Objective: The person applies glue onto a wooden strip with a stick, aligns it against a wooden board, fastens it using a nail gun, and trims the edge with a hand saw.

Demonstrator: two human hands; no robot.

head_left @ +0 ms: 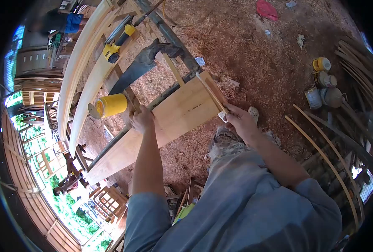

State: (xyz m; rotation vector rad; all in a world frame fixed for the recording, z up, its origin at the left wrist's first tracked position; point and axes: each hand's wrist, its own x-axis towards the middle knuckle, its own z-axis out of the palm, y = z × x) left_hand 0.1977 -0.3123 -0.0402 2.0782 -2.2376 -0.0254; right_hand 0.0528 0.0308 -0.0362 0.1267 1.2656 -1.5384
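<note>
A long pale board [182,110] lies slantwise across a dark-edged frame. At its far edge my left hand [143,120] has its fingers curled beside a wooden crosspiece; what they hold is hidden. My right hand [242,122] is closed on the near end of a thin wooden strip [211,93], which lies across the board's right end. White material shows at the fingertips. A yellow container [111,105] lies left of my left hand. Beyond it are a handsaw [132,76] and a yellow and black power tool [120,43].
Long curved timbers [82,63] stretch along the left. Shavings cover the floor [237,46]. Paint cans [313,98] and yellow containers [321,64] stand at right, near bent strips [327,153]. Other people [71,23] are in the left background.
</note>
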